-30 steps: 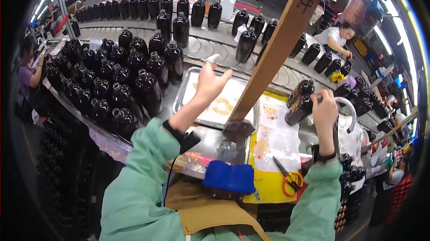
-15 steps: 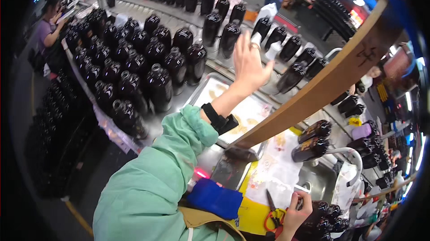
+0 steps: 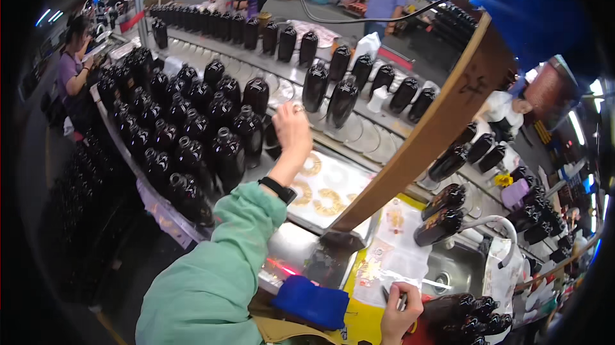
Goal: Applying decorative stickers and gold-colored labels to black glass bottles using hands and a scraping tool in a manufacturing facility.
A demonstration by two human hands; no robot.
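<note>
The left hand [image 3: 293, 130] is bent downward with its fingers curled at the upper part of a dark bottle [image 3: 272, 143], beyond the near left corner of the desk; whether the fingers have closed around the glass, the hand itself hides. The right hand [image 3: 401, 313] is low, over a yellow sheet [image 3: 366, 319], thumb and fingertips drawn together (a dark sliver shows by them, but I cannot tell whether it is gripped).

Just right of the left hand, a metal tray lined with a white sheet [image 3: 346, 181] carries golden curved designs. A wooden post [image 3: 416, 146] slants across its right side. Nearer, on the bare metal desk [image 3: 291, 242], a blue cloth [image 3: 311, 302] lies left of the yellow sheet. Printed white papers [image 3: 403, 255] lie beyond the right hand, next to a sink [image 3: 458, 271] with a curved faucet [image 3: 509, 233]; two gold-marked bottles [image 3: 439, 226] are close by.

Farther left, dark bottles [image 3: 186, 114] crowd together upright. Beyond the tray, more line a track [image 3: 378, 140]. Other people work around the edges.
</note>
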